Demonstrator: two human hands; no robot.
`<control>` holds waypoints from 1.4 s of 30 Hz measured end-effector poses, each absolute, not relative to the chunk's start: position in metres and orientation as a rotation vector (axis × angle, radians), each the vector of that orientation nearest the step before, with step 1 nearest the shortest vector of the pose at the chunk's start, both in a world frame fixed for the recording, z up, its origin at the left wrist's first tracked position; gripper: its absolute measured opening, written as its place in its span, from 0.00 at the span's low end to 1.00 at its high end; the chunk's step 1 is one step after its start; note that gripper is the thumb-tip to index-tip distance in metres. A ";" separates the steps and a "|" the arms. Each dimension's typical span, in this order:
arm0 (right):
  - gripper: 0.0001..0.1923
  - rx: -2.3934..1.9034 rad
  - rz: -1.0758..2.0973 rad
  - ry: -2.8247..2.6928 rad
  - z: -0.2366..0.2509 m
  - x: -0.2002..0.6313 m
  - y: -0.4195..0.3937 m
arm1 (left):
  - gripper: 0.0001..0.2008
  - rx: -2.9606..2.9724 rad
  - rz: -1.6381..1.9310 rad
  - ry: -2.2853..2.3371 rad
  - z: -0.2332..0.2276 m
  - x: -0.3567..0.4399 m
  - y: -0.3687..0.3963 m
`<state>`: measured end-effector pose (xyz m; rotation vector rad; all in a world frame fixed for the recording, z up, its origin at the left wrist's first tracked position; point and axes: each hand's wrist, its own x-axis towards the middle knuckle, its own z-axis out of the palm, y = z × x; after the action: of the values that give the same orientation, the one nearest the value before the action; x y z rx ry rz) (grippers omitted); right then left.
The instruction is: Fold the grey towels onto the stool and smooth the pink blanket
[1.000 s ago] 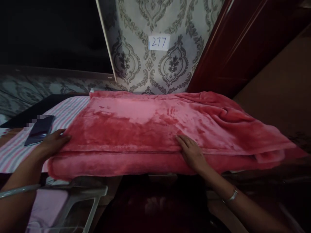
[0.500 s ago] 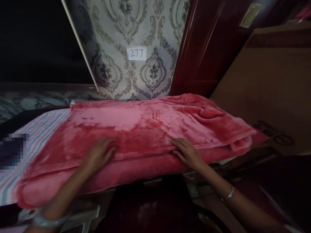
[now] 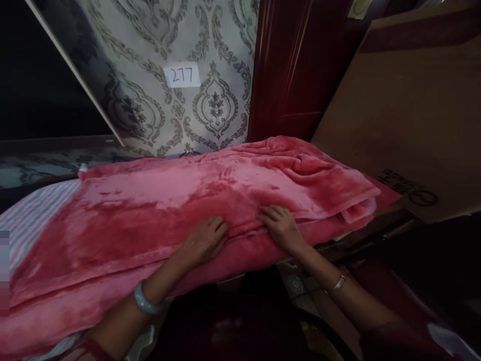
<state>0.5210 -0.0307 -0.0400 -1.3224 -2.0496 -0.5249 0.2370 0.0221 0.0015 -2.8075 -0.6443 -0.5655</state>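
Left hand (image 3: 203, 241), fingers flat and open, has slid right along the folded pink blanket (image 3: 180, 205) toward the open right hand (image 3: 280, 228).

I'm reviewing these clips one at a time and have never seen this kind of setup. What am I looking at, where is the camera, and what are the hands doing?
There is no machine: a person works with two bare hands. The single camera sits on their head, looking forward and down, so the arms enter from the bottom edge. A folded pink blanket lies on a surface covered by a striped cloth. The left hand and the right hand both rest flat on the blanket near its front edge, close together, gripping nothing. Each wrist wears a bangle. Behind are patterned wallpaper with a paper label reading 277, a dark red door and a cardboard box.
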 end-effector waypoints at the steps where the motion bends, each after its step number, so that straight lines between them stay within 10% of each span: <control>1: 0.17 -1.333 -0.497 -2.077 -0.047 0.524 -0.031 | 0.07 -2.824 -0.545 -0.645 -0.002 0.236 0.020; 31: 0.11 -1.297 -0.149 -2.157 -0.023 0.529 -0.062 | 0.21 -2.877 -0.474 -0.774 -0.030 0.212 0.005; 42: 0.31 -1.378 0.216 -2.496 -0.023 0.478 -0.026 | 0.15 -3.041 -0.501 -0.918 -0.006 0.211 0.003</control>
<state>0.4779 -0.0262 -0.0234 -1.3776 -2.4960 0.2162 0.2115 0.0028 -0.0062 -3.0414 -0.9181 -0.5013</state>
